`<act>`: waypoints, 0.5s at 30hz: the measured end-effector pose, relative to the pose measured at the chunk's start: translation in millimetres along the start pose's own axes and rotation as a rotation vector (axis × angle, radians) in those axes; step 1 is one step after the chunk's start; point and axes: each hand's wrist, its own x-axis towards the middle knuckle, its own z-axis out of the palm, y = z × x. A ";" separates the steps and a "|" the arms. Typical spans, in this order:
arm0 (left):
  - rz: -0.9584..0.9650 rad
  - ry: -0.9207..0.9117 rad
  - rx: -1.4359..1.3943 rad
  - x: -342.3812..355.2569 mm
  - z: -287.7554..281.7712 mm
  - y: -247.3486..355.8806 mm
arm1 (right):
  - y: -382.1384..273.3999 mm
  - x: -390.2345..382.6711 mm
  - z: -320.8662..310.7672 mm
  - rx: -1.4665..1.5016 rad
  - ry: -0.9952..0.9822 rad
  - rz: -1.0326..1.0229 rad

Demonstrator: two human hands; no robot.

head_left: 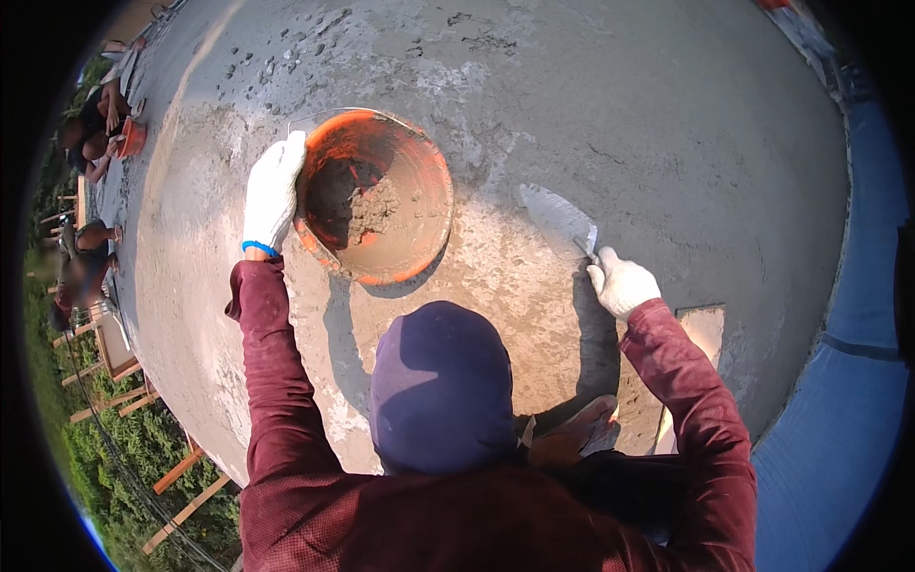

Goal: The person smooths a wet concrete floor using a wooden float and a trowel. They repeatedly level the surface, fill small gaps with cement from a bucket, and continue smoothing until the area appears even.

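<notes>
My left hand [274,191], in a white knit glove, is closed on the left rim of an orange bucket [415,219] holding wet grey mortar [367,210]. My right hand [620,284], also gloved, grips the handle of a metal trowel [562,217], whose blade lies on the grey cement surface [705,162] right of the bucket. Below the bucket, between my arms, is a rounded dark blue cloth-covered shape [440,391], seemingly my knee.
Co-workers [100,129] [81,267] crouch along the left edge, one beside an orange bucket [132,140]. Beyond that edge are wooden planks [181,467] and greenery. A pale board [703,329] lies behind my right forearm. Blue sheeting [848,400] runs along the right edge.
</notes>
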 end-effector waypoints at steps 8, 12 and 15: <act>0.137 -0.235 -0.093 58.0 11.8 -0.8 | 43.4 -3.9 -88.6 -0.084 0.499 -0.562; 0.052 -0.411 -0.190 78.0 12.7 -3.4 | -122.6 33.9 -87.7 -0.304 0.595 -0.666; 0.208 -0.447 -0.064 77.7 17.0 -2.3 | -204.3 63.9 -74.7 -0.217 0.681 -0.633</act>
